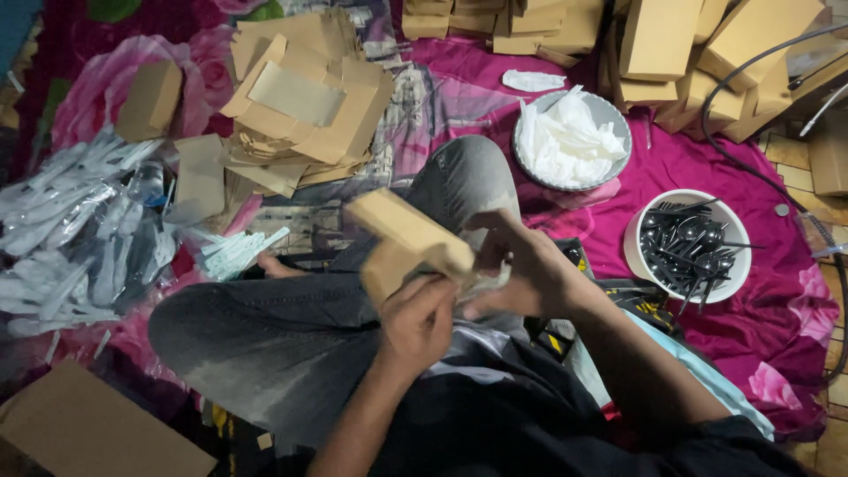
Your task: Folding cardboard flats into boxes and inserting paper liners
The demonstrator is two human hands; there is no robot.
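Note:
I sit cross-legged in grey jeans on a magenta flowered cloth [698, 168]. My left hand [417, 320] grips the near end of a small brown cardboard box [402, 234], held up over my knee. My right hand [521, 265] is at the box's open right end, fingers curled on its flap and something pale, blurred by motion. The box points away to the upper left.
A heap of flat brown box blanks [305, 102] lies ahead left. Finished boxes [671, 44] are stacked at the back right. A white bowl of white napkins [574, 141], a white bowl of black spoons [689, 247], and clear wrapped cutlery packets [75, 230] surround me. A black cable [751, 168] runs at right.

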